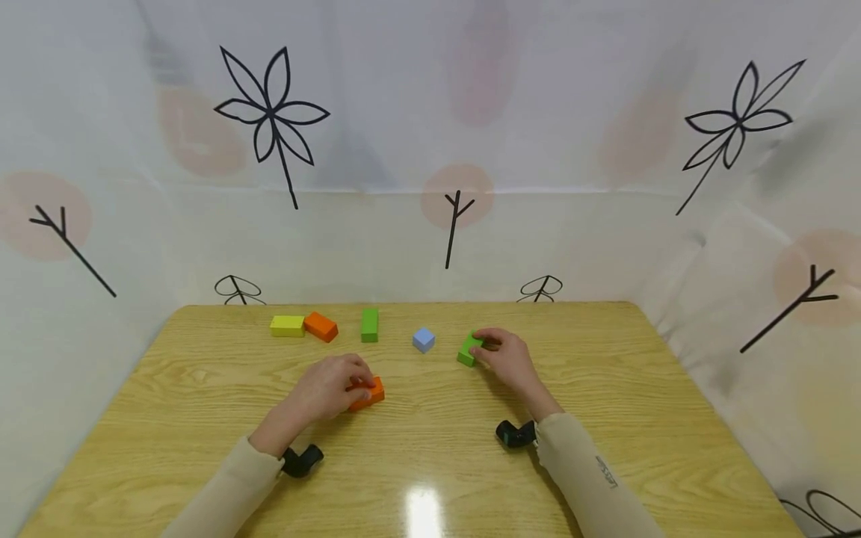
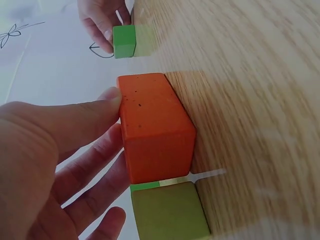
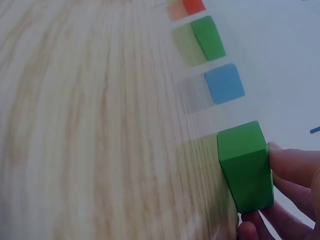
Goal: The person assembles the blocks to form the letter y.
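Observation:
Between thumb and fingers, my left hand [image 1: 329, 387] pinches an orange block [image 1: 377, 389] on the table, left of the middle. In the left wrist view, the thumb touches one side of that orange block [image 2: 155, 112], and an olive-looking block [image 2: 170, 212] appears just below it. My right hand [image 1: 507, 359] grips a green block [image 1: 467, 351] farther back and to the right. The right wrist view shows this green block [image 3: 245, 165] with fingertips at its side and lower end. A light blue cube [image 1: 424, 340] sits to its left.
Along the back of the wooden table [image 1: 430, 463], a yellow block [image 1: 288, 326] meets or nearly meets another orange block [image 1: 321, 326]. A second green block [image 1: 370, 326] stands between them and the blue cube. Behind hangs a patterned white cloth [image 1: 377, 246].

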Action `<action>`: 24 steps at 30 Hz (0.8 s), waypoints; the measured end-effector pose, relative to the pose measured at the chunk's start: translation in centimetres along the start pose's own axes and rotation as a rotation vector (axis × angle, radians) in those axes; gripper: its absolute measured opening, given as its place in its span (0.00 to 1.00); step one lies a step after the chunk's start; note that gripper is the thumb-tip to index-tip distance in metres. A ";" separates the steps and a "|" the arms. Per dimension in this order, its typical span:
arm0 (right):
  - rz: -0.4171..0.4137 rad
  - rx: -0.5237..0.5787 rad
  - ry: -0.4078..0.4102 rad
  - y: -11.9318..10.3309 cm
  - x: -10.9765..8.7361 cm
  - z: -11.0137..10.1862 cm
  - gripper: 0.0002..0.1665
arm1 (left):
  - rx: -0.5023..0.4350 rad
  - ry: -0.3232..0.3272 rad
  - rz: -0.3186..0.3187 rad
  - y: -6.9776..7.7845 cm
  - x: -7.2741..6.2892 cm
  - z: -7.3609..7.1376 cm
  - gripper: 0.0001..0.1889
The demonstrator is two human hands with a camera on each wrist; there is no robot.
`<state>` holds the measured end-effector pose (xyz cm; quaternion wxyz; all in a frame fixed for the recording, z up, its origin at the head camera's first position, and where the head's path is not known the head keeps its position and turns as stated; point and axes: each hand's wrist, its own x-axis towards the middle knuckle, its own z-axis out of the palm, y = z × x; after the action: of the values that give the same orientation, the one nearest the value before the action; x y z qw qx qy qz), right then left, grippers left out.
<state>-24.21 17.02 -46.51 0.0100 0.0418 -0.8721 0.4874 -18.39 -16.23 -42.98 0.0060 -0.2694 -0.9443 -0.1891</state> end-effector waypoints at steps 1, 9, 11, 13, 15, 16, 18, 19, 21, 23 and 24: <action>0.002 0.004 -0.003 0.0 0.1 0.0 0.20 | -0.003 0.003 0.009 -0.1 0.0 0.0 0.04; 0.031 0.013 -0.012 0.4 0.4 -0.2 0.23 | -0.052 -0.033 0.094 -0.6 0.1 -0.3 0.05; 0.043 0.023 -0.017 0.4 0.5 -0.2 0.24 | -0.062 -0.049 0.088 -0.6 0.1 -0.3 0.06; 0.050 0.035 -0.025 0.4 0.6 -0.2 0.24 | -0.072 -0.064 0.075 -0.6 0.1 -0.5 0.07; 0.059 0.054 -0.031 0.3 0.7 -0.3 0.25 | -0.081 -0.074 0.061 -0.5 0.1 -0.6 0.08; 0.057 0.058 -0.037 0.3 0.7 -0.3 0.25 | -0.086 -0.078 0.055 -0.4 0.2 -0.6 0.08; 0.059 0.072 -0.046 0.2 0.7 -0.4 0.26 | -0.094 -0.083 0.050 -0.4 0.2 -0.7 0.09; 0.062 0.078 -0.049 0.2 0.7 -0.4 0.26 | -0.094 -0.083 0.051 -0.3 0.2 -0.7 0.08; 0.068 0.090 -0.054 0.1 0.7 -0.5 0.27 | -0.094 -0.079 0.055 -0.3 0.3 -0.7 0.08; 0.075 0.096 -0.056 0.1 0.6 -0.5 0.27 | -0.089 -0.073 0.062 -0.2 0.3 -0.6 0.08; 0.078 0.098 -0.056 0.1 0.6 -0.5 0.27 | -0.085 -0.069 0.065 -0.2 0.3 -0.5 0.08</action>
<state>-24.82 17.45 -46.30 -0.0353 0.0217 -0.8482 0.5280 -18.81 -16.39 -42.53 -0.0319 -0.3063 -0.9257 -0.2194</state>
